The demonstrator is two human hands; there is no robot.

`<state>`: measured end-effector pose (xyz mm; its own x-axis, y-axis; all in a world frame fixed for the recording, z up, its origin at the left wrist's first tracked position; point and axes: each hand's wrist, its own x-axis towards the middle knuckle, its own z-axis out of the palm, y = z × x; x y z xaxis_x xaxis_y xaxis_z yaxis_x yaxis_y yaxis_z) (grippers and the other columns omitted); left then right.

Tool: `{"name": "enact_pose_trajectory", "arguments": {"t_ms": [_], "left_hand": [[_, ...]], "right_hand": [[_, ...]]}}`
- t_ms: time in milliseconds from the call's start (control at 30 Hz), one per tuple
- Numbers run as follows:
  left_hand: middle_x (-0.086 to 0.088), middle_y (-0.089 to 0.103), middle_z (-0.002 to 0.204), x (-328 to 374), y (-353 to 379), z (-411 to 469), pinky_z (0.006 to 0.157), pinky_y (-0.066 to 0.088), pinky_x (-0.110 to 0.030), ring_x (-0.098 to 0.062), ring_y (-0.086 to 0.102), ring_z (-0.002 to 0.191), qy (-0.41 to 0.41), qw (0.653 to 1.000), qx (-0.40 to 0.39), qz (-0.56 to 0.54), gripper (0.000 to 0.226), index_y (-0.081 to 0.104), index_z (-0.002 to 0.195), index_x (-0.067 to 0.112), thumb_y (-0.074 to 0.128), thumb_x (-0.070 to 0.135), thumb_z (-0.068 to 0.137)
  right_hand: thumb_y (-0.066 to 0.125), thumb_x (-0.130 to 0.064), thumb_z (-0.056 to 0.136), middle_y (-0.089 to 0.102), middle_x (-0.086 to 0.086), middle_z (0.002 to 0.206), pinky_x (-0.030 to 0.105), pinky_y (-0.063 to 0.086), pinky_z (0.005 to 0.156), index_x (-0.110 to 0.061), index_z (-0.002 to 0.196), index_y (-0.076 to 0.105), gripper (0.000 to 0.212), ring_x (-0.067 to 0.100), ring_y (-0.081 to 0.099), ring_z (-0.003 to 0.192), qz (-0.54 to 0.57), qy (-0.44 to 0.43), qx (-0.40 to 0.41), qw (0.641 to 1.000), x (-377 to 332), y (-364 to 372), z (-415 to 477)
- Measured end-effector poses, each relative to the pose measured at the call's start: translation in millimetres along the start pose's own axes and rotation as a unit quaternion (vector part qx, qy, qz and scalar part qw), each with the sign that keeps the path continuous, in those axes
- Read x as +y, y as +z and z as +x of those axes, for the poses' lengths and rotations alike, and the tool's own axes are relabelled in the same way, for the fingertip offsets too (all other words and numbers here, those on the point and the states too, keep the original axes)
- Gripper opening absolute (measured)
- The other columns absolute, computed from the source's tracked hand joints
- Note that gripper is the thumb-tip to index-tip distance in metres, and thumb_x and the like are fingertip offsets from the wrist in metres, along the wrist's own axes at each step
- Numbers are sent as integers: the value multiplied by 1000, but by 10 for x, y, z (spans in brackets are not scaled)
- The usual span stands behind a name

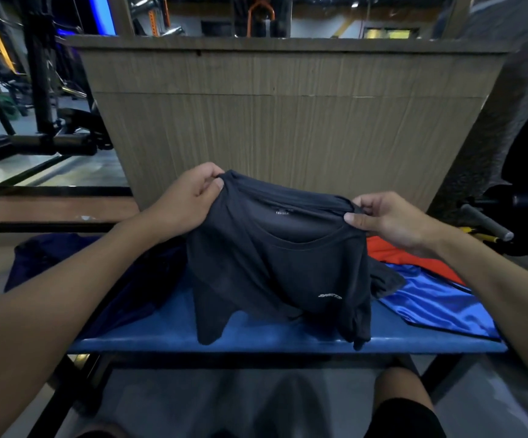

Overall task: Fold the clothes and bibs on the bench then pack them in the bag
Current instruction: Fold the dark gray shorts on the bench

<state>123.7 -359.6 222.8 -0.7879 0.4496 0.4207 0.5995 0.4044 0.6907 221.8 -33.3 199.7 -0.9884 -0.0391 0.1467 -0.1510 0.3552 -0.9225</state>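
A black T-shirt (275,267) hangs above the blue bench (256,336), held up by its shoulders with the neckline facing me. My left hand (190,197) pinches the left shoulder and my right hand (385,219) pinches the right one. The shirt's hem and sleeves droop onto the bench pad. A dark navy garment (76,263) lies crumpled on the bench's left end. On the right end lie a shiny blue bib (436,298) and an orange-red bib (395,254), partly under my right forearm. No bag is in view.
A wood-grain partition (288,121) stands directly behind the bench. Gym machines and bars (35,121) fill the left background, and a padded bar (483,222) juts out at the right. My knees (398,393) show below the bench's front edge.
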Motion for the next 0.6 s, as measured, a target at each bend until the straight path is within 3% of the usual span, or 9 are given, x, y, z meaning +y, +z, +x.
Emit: {"name": "enact_pose_trajectory", "arguments": {"t_ms": [100, 200, 300, 367, 467, 533, 600], "left_hand": [[-27, 63, 91, 22, -29, -61, 69, 45, -35, -28, 58, 73, 35, 999, 5, 15, 25, 56, 93, 28, 39, 17, 107], [-17, 67, 89, 76, -62, -125, 70, 47, -32, -17, 60, 75, 35, 999, 18, 5, 27, 57, 92, 30, 40, 17, 107], [-14, 66, 92, 170, -80, -174, 72, 48, -30, -14, 60, 80, 25, 1000, 4, -13, 23, 58, 95, 23, 39, 17, 108], [-3, 66, 91, 281, -85, -200, 72, 49, -22, -6, 61, 81, 6, 998, 5, -58, 23, 58, 96, 19, 38, 16, 108], [6, 69, 87, 469, -127, -232, 67, 51, -16, 0, 64, 77, -29, 991, 6, -132, 23, 58, 98, 17, 38, 17, 108], [3, 72, 91, 530, -193, -264, 73, 54, -21, -5, 67, 83, -63, 986, -40, -151, 24, 60, 100, 16, 38, 18, 109], [-7, 72, 103, 549, -265, -306, 86, 55, -31, -15, 67, 93, -96, 977, -94, -168, 22, 61, 105, 12, 40, 19, 108]], "right_hand": [[65, -8, 90, 67, -1, 68, 16, 47, 62, 9, 87, 61, 17, 4, 59, 64, -78, -21, 48, 996, -52, -29, -67], [65, -17, 92, 55, -4, 59, 14, 37, 48, -3, 77, 57, 22, -1, 45, 50, -111, -42, 98, 988, -123, -34, -133], [51, -26, 101, 43, -4, 58, 18, 32, 44, -15, 71, 46, 32, 1, 38, 48, -94, -64, 127, 985, -275, 4, -229], [49, -38, 101, 41, 3, 64, 26, 29, 48, -13, 72, 44, 38, 8, 37, 56, -84, -85, 132, 984, -405, 24, -290], [54, -56, 90, 51, 11, 83, 40, 36, 67, 7, 86, 47, 63, 22, 44, 77, -42, -82, 102, 991, -562, 40, -405], [55, -49, 95, 58, 17, 91, 41, 43, 74, 13, 98, 49, 63, 25, 51, 85, -9, -65, 89, 994, -630, 35, -487], [51, -35, 98, 62, 19, 96, 31, 50, 72, 9, 105, 55, 45, 23, 57, 86, 13, -59, 66, 996, -644, 4, -531]]}}
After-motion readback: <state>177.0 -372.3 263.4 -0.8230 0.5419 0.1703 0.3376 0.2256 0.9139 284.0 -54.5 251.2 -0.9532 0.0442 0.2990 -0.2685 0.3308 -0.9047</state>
